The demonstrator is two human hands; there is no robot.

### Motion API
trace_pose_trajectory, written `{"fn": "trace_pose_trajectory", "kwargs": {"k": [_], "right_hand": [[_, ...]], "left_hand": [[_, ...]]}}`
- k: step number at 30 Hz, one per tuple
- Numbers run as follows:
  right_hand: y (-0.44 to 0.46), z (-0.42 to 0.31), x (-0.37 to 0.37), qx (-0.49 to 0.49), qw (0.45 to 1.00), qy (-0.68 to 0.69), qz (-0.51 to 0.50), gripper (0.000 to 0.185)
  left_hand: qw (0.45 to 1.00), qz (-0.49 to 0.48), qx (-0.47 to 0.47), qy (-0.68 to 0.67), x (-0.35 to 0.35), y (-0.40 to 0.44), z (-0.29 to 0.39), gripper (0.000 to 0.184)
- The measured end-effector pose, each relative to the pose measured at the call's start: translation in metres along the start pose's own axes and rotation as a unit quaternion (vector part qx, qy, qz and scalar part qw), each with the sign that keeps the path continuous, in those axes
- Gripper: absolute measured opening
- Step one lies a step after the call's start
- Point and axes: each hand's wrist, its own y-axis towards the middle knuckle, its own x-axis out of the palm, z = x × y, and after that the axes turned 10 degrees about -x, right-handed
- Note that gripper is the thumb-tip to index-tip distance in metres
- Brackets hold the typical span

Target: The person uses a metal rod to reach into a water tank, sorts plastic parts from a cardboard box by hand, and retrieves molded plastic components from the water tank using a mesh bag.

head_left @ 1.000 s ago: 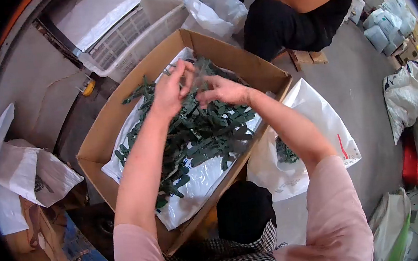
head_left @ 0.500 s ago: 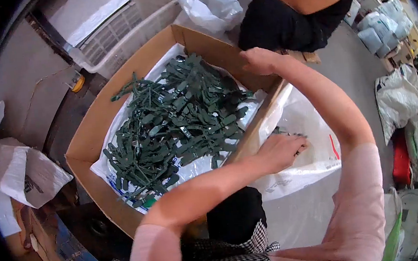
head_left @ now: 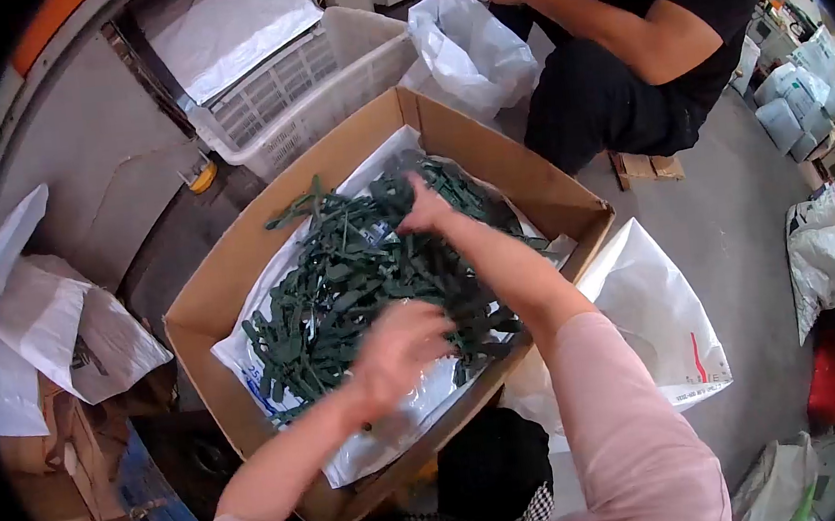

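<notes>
Right hand [head_left: 422, 205] out at the far end of the cardboard box [head_left: 206, 306], arm stretched full over the heap, up against dark green parts [head_left: 335, 293]; closed on any of them or not, impossible to tell through the blur. And nearer in, left hand [head_left: 401, 347], badly smeared, over the near side of the same pile; open or gripping, no way to tell there either. Down in the box, a thick tangle of those green parts, slim and strip-like, heaped on a white plastic sheet [head_left: 231, 359] with blue print, a few strips poking up at the far left edge. Just beside the box on the right, a white bag [head_left: 686, 335] with a red stroke near its edge, partly behind the right arm. Beyond the box, a white slatted basket [head_left: 276, 144], and next to it an open white bag [head_left: 468, 50]. Close by, a seated co-worker [head_left: 658, 46] in black, both hands near the top edge of view. Over on the left, crumpled white sacks [head_left: 110, 350], and below them a blue crate [head_left: 159, 496]. Far right, well apart, something red [head_left: 823, 382] among more pale sacks [head_left: 828, 241].
</notes>
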Motion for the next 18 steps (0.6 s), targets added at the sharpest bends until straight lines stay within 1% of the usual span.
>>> {"fn": "trace_pose_trajectory", "kwargs": {"k": [1, 2, 3, 4, 5, 7, 8, 9, 10, 11, 12, 13, 14, 15, 16, 17, 18], "right_hand": [[-0.007, -0.019, 0.009, 0.028, 0.998, -0.052, -0.025, 0.094], [0.000, -0.009, 0.034, -0.063, 0.997, -0.038, -0.033, 0.083], [-0.015, -0.027, 0.046, -0.069, 0.996, -0.039, -0.033, 0.076], [-0.021, -0.033, 0.062, -0.112, 0.993, -0.029, -0.031, 0.070], [-0.021, -0.038, 0.071, -0.159, 0.987, -0.019, -0.027, 0.065], [-0.018, -0.050, 0.054, -0.215, 0.972, -0.027, -0.088, 0.052], [-0.025, -0.061, 0.040, -0.232, 0.969, -0.048, -0.077, 0.041], [-0.031, -0.069, 0.026, -0.197, 0.975, -0.047, -0.091, 0.038], [-0.042, -0.076, 0.010, -0.218, 0.970, -0.065, -0.084, 0.036], [-0.039, -0.064, 0.008, -0.277, 0.955, -0.098, -0.041, 0.032], [-0.053, -0.071, -0.011, -0.312, 0.944, -0.098, -0.031, 0.031], [-0.062, -0.074, -0.024, -0.314, 0.943, -0.101, -0.031, 0.031], [-0.069, -0.076, -0.036, -0.277, 0.959, -0.048, -0.035, 0.030], [-0.074, -0.079, -0.045, -0.237, 0.971, 0.006, -0.036, 0.029], [-0.079, -0.084, -0.054, -0.235, 0.971, 0.004, -0.034, 0.029], [-0.085, -0.088, -0.061, -0.188, 0.974, 0.124, -0.035, 0.029], [-0.090, -0.088, -0.066, -0.138, 0.960, 0.242, -0.035, 0.029]], "left_hand": [[0.994, 0.076, -0.058, 0.048, -0.020, 0.000, -0.018, 0.023], [0.975, 0.160, -0.090, 0.128, -0.039, 0.001, -0.040, 0.025], [0.950, 0.197, -0.163, 0.178, -0.049, 0.000, -0.063, 0.028], [0.937, 0.199, -0.230, 0.174, -0.057, 0.002, -0.084, 0.039], [0.931, 0.212, -0.228, 0.193, -0.059, 0.005, -0.111, 0.047], [0.918, 0.188, -0.276, 0.215, -0.059, 0.015, -0.125, 0.056], [0.930, 0.157, -0.268, 0.195, -0.059, 0.016, -0.131, 0.058], [0.942, 0.127, -0.260, 0.173, -0.059, 0.017, -0.138, 0.060], [0.919, 0.062, -0.308, 0.237, -0.061, 0.021, -0.147, 0.057], [0.918, 0.065, -0.312, 0.236, -0.069, 0.026, -0.139, 0.057], [0.906, 0.050, -0.323, 0.267, -0.078, 0.034, -0.120, 0.055], [0.894, 0.036, -0.332, 0.298, -0.083, 0.040, -0.108, 0.054], [0.920, 0.109, -0.272, 0.262, -0.083, 0.043, -0.106, 0.049], [0.920, 0.112, -0.268, 0.262, -0.084, 0.047, -0.102, 0.049], [0.947, 0.080, -0.213, 0.225, -0.084, 0.051, -0.093, 0.047], [0.969, 0.046, -0.156, 0.187, -0.083, 0.054, -0.088, 0.046], [0.975, 0.042, -0.080, 0.201, -0.080, 0.057, -0.092, 0.036]]}}
